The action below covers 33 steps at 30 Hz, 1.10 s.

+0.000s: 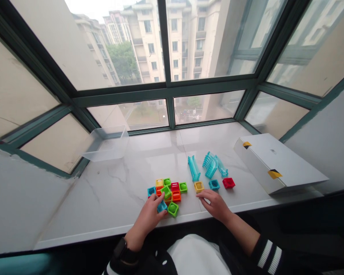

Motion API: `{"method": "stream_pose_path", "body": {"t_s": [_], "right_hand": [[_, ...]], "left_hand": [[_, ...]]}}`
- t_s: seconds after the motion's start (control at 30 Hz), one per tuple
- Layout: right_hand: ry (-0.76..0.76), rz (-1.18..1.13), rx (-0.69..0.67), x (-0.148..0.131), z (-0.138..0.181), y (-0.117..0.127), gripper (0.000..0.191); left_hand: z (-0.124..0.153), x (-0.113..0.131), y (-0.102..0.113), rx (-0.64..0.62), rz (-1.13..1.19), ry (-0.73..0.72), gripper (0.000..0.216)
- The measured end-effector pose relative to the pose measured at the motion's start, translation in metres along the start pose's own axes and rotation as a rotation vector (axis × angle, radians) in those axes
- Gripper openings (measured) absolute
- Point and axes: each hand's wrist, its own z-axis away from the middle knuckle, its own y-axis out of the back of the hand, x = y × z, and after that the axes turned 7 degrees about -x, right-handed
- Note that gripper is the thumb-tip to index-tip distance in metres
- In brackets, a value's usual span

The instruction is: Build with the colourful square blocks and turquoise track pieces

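My left hand curls over the left side of a cluster of toy blocks. A light blue block sits between its thumb and fingers, and the index fingertip touches a tilted green block. Another green block lies just right of the thumb. My right hand is open, fingertips at the front edge of a yellow block; whether they press on it is hard to see. In a row to the right of that block are a teal block and a red block.
Behind the row lie a straight teal track piece and curved teal pieces. A clear plastic bin stands at the back left of the white marble sill. A white box with yellow-black tape occupies the right, below windows.
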Motion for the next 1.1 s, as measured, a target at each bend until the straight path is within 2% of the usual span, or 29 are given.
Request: {"method": "stream_pose_path", "body": {"t_s": [0.3, 0.37, 0.47, 0.57, 0.67, 0.8, 0.97, 1.1], "right_hand": [[0.003, -0.022, -0.072, -0.007, -0.002, -0.006, 0.024], [0.036, -0.007, -0.166, -0.016, -0.005, -0.015, 0.029], [0.107, 0.040, -0.356, -0.032, -0.011, -0.036, 0.048], [0.120, 0.130, -0.462, -0.045, -0.016, -0.057, 0.055], [0.084, 0.208, -0.489, -0.048, -0.019, -0.067, 0.055], [0.045, 0.256, -0.490, -0.046, -0.019, -0.066, 0.056], [0.000, 0.205, -0.506, -0.043, -0.016, -0.063, 0.061], [-0.027, 0.132, -0.545, -0.043, -0.013, -0.060, 0.062]], "left_hand": [[0.000, 0.001, 0.002, -0.047, 0.009, 0.035, 0.069], [0.000, 0.002, 0.001, -0.043, 0.004, 0.025, 0.069], [0.000, 0.004, 0.000, -0.036, 0.009, 0.022, 0.069], [0.000, 0.004, -0.001, -0.035, 0.027, 0.030, 0.070], [0.000, 0.004, 0.000, -0.033, 0.028, 0.032, 0.069], [0.000, 0.002, 0.002, -0.044, 0.014, 0.015, 0.063], [0.000, 0.006, 0.011, -0.052, 0.035, 0.001, 0.064], [0.004, 0.014, 0.027, -0.018, 0.189, 0.047, 0.062]]}}
